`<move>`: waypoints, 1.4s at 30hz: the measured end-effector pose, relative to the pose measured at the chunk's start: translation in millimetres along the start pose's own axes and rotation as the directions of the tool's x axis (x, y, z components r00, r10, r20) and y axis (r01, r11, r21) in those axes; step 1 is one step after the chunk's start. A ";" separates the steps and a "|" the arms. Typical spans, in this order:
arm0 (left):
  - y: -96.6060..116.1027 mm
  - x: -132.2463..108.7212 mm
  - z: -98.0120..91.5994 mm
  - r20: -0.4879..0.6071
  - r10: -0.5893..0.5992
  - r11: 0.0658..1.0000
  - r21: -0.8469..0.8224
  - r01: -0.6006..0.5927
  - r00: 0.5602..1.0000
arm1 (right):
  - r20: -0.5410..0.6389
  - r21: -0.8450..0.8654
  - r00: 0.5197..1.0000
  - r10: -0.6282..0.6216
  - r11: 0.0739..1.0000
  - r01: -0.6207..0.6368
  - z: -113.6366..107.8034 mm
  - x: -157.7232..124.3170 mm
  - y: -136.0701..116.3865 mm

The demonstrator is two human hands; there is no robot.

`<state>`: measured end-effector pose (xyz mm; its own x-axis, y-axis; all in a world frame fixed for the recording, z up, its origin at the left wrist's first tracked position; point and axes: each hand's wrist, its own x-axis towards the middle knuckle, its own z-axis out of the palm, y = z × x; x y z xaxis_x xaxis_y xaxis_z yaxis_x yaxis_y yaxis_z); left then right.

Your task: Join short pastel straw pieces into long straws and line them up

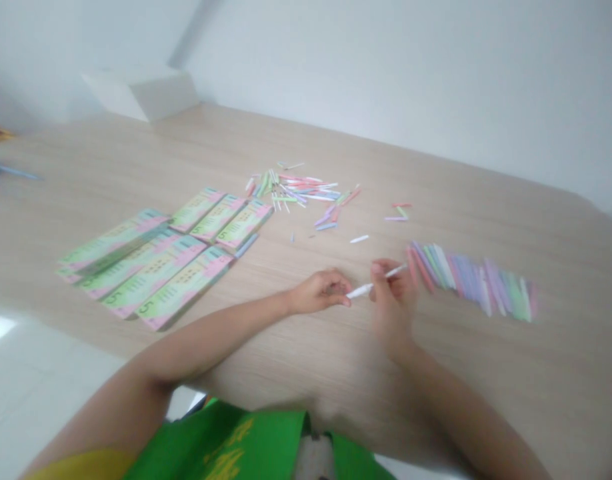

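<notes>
A slim white plastic-looking stick [360, 291] is lying between the two hands just above the pale wood-grain desk [286, 360], left of the row of sticks. Its long axis is running slantwise, from near left to far right, with a tapering end pointing toward the left hand [320, 291] and the other end pointing toward the row. The fingers of the right hand [393, 300] are grasping its middle, thumb uppermost, and a thin white length is protruding beyond them on the right; the covered part is hidden. The left fingers are curling around the tapering end, thumb on the near side and touching it; blur is preventing me from telling whether they are pinching it.

Just right of the right hand, a row of pastel pink, purple, green and white sticks [469, 273] is lying side by side. Farther off, a loose scatter of small multicoloured sticks [311, 188] is lying at the middle. On the left, flat green-and-pink printed packs [172, 280] are resting in two rows.
</notes>
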<state>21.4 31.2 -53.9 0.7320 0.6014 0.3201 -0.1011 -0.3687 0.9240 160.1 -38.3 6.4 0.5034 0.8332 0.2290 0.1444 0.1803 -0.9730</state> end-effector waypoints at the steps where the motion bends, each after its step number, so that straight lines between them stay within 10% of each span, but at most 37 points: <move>1: -0.1 -0.4 -0.8 0.000 0.022 0.999 0.043 -0.022 1.000 | -0.020 -0.013 1.000 -0.022 1.000 0.022 -0.8 -1.6 -3.0; 22: 16.4 -8.6 5.1 0.131 0.269 0.941 0.177 -0.289 0.954 | 0.056 -0.187 0.997 0.052 0.982 -0.040 -20.8 -24.5 -17.8; 29: 4.3 -9.1 4.3 -0.058 0.225 0.934 0.299 -0.199 0.973 | -0.047 -0.036 0.991 0.129 0.991 -0.131 -9.3 -4.6 -1.6; 42: 1.3 -4.0 6.8 0.048 0.117 0.968 0.216 -0.125 0.992 | -0.035 0.007 0.992 0.122 0.993 -0.122 0.4 3.3 7.9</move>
<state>22.9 23.5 -55.4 0.7467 0.5190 0.4159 -0.0442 -0.5853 0.8096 162.6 -34.0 -0.6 0.5469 0.8299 0.1098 0.0760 0.0814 -0.9938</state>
